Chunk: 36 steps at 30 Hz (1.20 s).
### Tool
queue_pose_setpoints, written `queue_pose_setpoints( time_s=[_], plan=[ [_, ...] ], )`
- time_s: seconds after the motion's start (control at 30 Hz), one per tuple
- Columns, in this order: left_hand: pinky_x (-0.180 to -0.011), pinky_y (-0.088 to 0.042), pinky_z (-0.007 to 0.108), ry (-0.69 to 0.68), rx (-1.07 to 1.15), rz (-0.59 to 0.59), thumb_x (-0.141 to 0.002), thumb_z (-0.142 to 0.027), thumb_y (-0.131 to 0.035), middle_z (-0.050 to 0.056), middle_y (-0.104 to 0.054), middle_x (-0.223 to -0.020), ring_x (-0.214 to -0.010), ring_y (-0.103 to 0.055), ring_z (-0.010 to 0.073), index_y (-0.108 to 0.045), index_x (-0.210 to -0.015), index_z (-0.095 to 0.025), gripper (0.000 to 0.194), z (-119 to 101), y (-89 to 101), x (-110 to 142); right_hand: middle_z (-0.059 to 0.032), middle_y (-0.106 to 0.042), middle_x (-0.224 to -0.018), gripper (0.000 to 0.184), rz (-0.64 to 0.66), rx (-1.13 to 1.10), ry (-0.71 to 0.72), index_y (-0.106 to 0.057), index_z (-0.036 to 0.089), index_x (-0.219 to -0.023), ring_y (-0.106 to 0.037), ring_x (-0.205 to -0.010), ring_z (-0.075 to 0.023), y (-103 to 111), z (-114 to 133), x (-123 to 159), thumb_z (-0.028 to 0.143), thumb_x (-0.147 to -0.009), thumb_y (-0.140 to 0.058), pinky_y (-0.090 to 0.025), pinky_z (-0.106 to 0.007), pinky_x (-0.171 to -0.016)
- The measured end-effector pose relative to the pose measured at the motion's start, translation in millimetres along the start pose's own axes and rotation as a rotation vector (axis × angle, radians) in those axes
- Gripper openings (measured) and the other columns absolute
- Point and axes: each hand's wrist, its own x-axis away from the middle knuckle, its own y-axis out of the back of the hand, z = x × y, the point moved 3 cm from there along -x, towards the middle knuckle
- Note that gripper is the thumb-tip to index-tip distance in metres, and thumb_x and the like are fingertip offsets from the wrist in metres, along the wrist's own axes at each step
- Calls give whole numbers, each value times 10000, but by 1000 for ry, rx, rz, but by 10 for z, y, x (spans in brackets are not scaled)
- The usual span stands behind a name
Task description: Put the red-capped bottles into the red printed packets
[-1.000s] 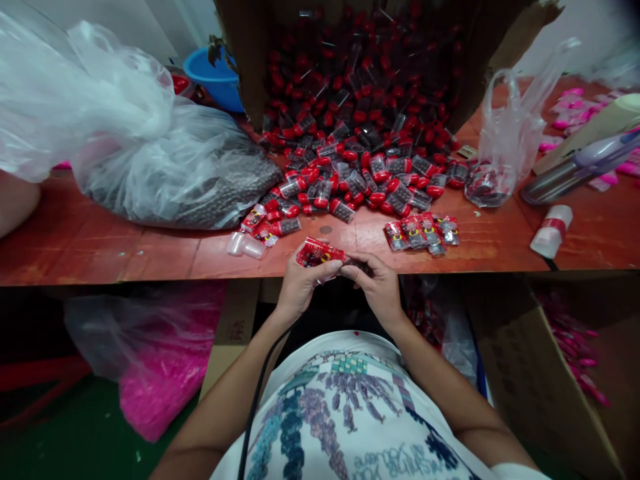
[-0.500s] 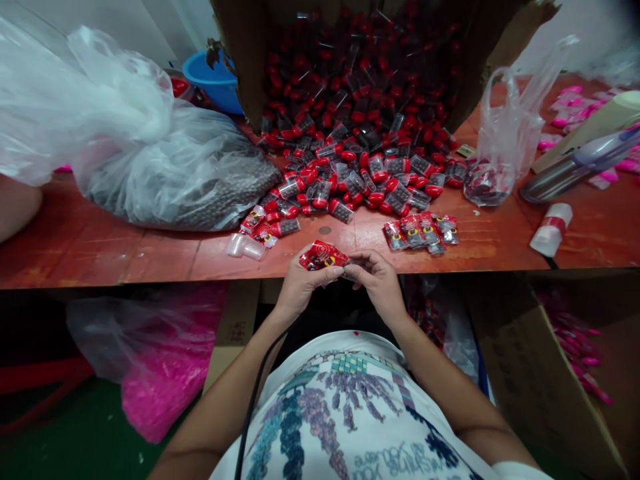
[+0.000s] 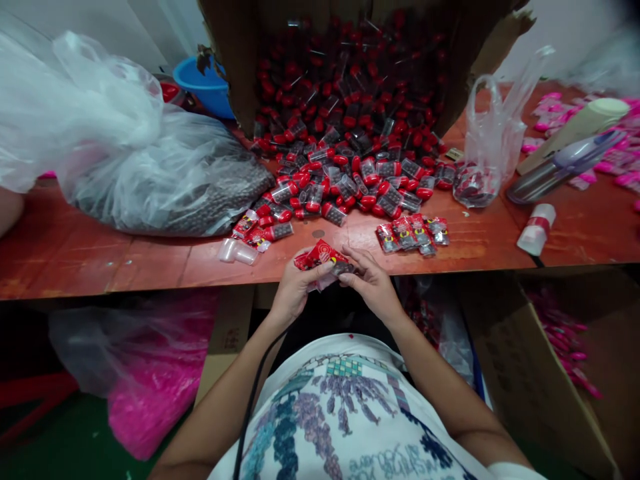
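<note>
At the table's front edge, my left hand [image 3: 293, 288] grips red printed plastic packets [image 3: 323, 252], thumb on top; how many are layered there I cannot tell. My right hand [image 3: 373, 283] has its thumb and index finger around a small clear tube of dark beads [image 3: 344, 267] at the packets' right side. Whether the tube is inside a packet is unclear. To the right lies an overlapping row of filled red packets [image 3: 411, 232]. Loose red-capped tubes [image 3: 334, 213] are heaped just beyond my hands.
A torn cardboard box [image 3: 230, 80] spills red-capped tubes onto the table [image 3: 165, 263]. On the left sits a large clear bag of dark beads [image 3: 175, 180]. A small plastic bag [image 3: 483, 153], a bottle [image 3: 555, 173] and a white roll [image 3: 537, 229] stand or lie right.
The red packet now stands up more between my hands, and the dark-filled tube shows more. My right hand's fingers have opened slightly around it. The whole view has shifted a little.
</note>
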Motion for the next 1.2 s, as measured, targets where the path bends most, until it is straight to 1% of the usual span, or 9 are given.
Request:
queue_pose_setpoints(
  time_s=[0.17, 0.33, 0.43, 0.63, 0.8, 0.93, 1.07, 1.13, 1.2],
  plan=[
    [-621, -501, 225, 24, -33, 29, -606, -172, -803, 35, -693, -756, -651, -630, 136, -683, -812, -130, 242, 54, -13, -20, -4, -650, -940, 363, -78, -6, -59, -679, 260, -1066, -609, -811, -146, 34, -61, -14, 303, -708, -726, -553, -285, -733],
    [-615, -519, 211, 109, -5, 90, -622, -154, -791, 54, -712, -807, -673, -656, 144, -695, -885, -135, 281, 154, -36, -74, 6, -658, -828, 353, -157, 16, -87, -670, 226, -1018, -596, -698, -134, 108, -124, -30, 321, -684, -738, -537, -271, -673],
    [-656, -555, 239, 222, 84, 16, -602, -93, -787, 80, -731, -874, -714, -689, 174, -684, -961, -153, 379, 193, 33, -128, -15, -658, -890, 352, -320, 191, 6, -667, 218, -1053, -600, -732, -140, 374, -95, -54, 344, -726, -700, -521, -270, -695],
    [-677, -587, 273, 334, 169, -66, -644, 13, -700, 123, -730, -885, -701, -702, 193, -666, -955, -120, 341, 198, 125, -167, -79, -638, -1061, 407, -783, 525, 232, -627, 193, -1148, -585, -859, -179, 1145, 82, -73, 412, -805, -611, -488, -328, -789],
    [-679, -586, 262, 322, 128, -54, -678, 5, -672, 126, -725, -891, -710, -698, 185, -675, -935, -81, 271, 202, 119, -199, -98, -634, -1019, 455, -932, 658, 205, -617, 156, -1144, -584, -863, -194, 1503, 122, -133, 479, -829, -559, -484, -345, -799],
    [-655, -572, 249, 264, 49, -14, -655, -45, -718, 99, -720, -842, -698, -692, 182, -671, -1017, -96, 368, 158, 2, -276, -162, -501, -1248, 607, -904, 978, 187, -592, 176, -1208, -484, -1169, -287, 1630, 213, -246, 565, -744, -632, -397, -442, -984],
    [-609, -558, 260, 202, -98, 77, -589, -65, -757, 41, -700, -777, -623, -661, 156, -610, -1193, -142, 626, 163, -339, -484, -139, -350, -1435, 726, -649, 1196, 44, -524, 284, -1304, -330, -1316, -361, 1713, 283, -452, 643, -685, -650, -289, -563, -1044],
    [-546, -532, 250, 169, -212, 115, -562, -53, -745, 7, -670, -689, -542, -619, 139, -575, -1256, -148, 721, 224, -545, -640, -114, -408, -1402, 729, -510, 1221, -22, -502, 327, -1319, -341, -1305, -361, 1754, 289, -530, 659, -685, -642, -286, -582, -1033],
    [-526, -508, 237, 133, -312, 123, -518, -31, -742, 3, -675, -714, -535, -601, 131, -571, -1268, -153, 778, 325, -728, -802, -92, -504, -1309, 719, -388, 1211, -33, -499, 335, -1317, -393, -1261, -334, 1797, 281, -567, 654, -690, -644, -314, -552, -1023]
  ],
)
